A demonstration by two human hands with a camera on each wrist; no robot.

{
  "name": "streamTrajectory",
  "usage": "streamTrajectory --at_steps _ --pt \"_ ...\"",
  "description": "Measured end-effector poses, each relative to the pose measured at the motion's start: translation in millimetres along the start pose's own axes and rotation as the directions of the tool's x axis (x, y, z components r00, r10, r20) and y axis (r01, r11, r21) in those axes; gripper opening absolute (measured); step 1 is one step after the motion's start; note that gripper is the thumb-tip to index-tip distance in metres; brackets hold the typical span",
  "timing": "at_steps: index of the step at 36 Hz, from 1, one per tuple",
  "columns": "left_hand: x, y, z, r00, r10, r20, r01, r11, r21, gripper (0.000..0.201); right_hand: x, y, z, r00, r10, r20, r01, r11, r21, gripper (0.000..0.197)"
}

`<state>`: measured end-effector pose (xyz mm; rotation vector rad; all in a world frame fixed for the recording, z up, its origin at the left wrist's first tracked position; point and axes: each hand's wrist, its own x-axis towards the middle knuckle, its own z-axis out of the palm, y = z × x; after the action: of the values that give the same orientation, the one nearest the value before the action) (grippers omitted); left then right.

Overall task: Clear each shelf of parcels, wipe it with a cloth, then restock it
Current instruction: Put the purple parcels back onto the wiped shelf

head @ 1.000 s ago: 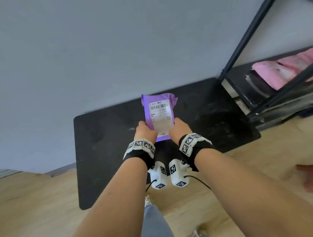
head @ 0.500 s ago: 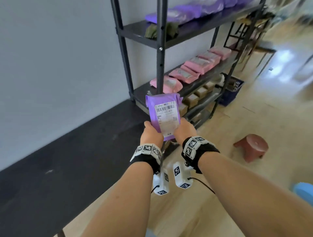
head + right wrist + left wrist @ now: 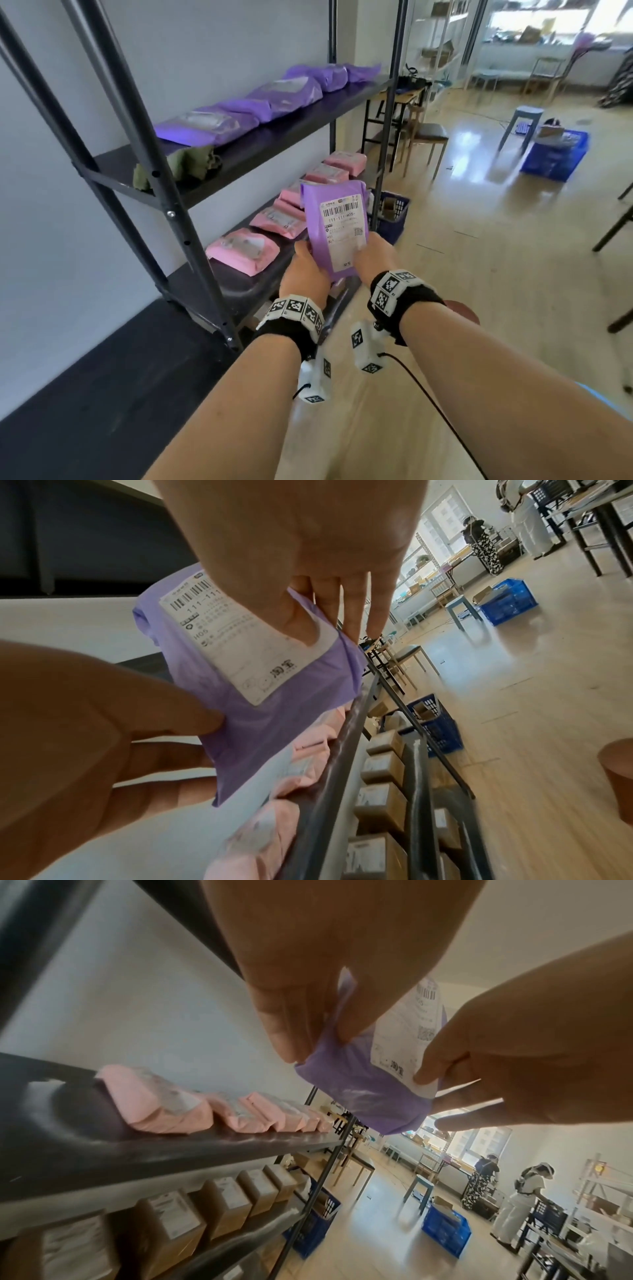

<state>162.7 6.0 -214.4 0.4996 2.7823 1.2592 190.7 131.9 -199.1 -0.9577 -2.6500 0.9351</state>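
We hold a soft purple plastic parcel (image 3: 337, 228) with a white barcode label upright in the air, just off the black metal rack's (image 3: 236, 164) front edge. Our left hand (image 3: 303, 270) and right hand (image 3: 375, 255) pinch its lower corners, above the pink parcels (image 3: 243, 250) on the middle shelf.

the purple parcel (image 3: 337, 226) hid part of the pink parcels (image 3: 274, 224) behind it. small label print (image 3: 342, 222) was unreadable. the rack (image 3: 161, 192) ran off the top edge; the far room stayed blurred.
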Motion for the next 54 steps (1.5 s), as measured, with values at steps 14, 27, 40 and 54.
streamTrajectory --at_steps 14,27,40,54 --pt "142.9 70.4 -28.6 0.983 -0.013 -0.182 -0.001 0.997 -0.075 0.035 123.1 -78.3 -57.0 0.984 -0.116 -0.133 0.138 0.974 0.177 0.027" --pt "221.9 113.4 -105.6 0.833 0.019 -0.553 -0.054 0.997 -0.048 0.036 201.4 -195.9 -83.0 0.910 -0.366 -0.196 0.415 0.830 0.373 0.032" --pt "217.3 97.1 -177.5 0.513 -0.270 -0.815 0.332 0.938 -0.102 0.023 210.2 -290.1 -54.6 0.627 -0.769 0.127 0.651 0.606 0.457 0.013" --pt "204.6 70.9 -213.6 0.334 -0.583 -0.741 0.577 0.748 -0.329 0.050 180.8 -338.9 2.9 0.371 -0.836 0.404 0.689 0.540 0.483 0.026"
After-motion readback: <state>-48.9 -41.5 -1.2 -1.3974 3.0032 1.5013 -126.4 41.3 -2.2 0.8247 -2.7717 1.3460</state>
